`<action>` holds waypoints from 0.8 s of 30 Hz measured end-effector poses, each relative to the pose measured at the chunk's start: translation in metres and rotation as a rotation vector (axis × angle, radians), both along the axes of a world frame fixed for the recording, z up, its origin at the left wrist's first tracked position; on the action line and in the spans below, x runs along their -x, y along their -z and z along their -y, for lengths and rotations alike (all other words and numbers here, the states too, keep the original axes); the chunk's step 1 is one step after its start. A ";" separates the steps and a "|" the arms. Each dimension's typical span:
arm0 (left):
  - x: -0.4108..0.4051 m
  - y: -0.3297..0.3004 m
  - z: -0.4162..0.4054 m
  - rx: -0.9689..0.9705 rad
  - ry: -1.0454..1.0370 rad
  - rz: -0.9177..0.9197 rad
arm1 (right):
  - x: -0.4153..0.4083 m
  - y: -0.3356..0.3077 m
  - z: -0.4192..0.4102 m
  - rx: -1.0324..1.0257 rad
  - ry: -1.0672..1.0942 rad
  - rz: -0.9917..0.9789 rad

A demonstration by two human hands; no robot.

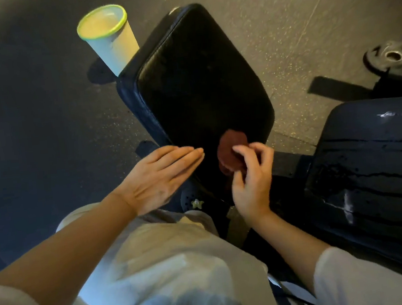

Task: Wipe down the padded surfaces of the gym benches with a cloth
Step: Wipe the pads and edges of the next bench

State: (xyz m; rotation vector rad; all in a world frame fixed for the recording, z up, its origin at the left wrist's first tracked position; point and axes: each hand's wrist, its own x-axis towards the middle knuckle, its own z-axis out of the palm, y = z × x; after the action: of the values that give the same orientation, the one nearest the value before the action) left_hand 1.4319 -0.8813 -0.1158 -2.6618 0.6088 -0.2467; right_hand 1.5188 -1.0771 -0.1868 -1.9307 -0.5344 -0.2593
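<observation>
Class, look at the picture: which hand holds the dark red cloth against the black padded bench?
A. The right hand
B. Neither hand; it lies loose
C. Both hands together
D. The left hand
A: the right hand has its fingers curled round the dark red cloth on the black padded bench, while the left hand lies flat with straight fingers.
</observation>
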 end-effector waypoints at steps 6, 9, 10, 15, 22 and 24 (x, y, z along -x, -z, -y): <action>-0.066 -0.075 -0.006 0.041 -0.096 0.185 | -0.065 -0.083 -0.075 -0.305 0.062 0.000; -0.088 -0.101 -0.017 0.002 -0.134 0.168 | -0.083 -0.083 -0.091 -0.057 -0.181 0.091; -0.093 -0.107 -0.021 -0.027 -0.144 0.134 | -0.089 -0.078 -0.091 0.002 -0.209 0.109; -0.107 -0.125 -0.043 -0.062 -0.213 -0.002 | -0.118 -0.071 -0.094 -0.010 0.058 -0.092; -0.114 -0.132 -0.062 0.132 -0.125 -0.037 | -0.098 -0.089 -0.104 0.070 -0.046 0.106; -0.117 -0.137 -0.064 0.187 -0.081 -0.044 | -0.115 -0.078 -0.098 0.135 -0.003 0.017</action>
State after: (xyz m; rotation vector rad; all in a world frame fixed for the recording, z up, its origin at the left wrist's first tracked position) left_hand 1.5492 -0.8178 0.0209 -2.8716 0.5123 -0.2330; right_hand 1.6338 -0.9790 -0.1091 -2.0598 -0.5781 -0.2430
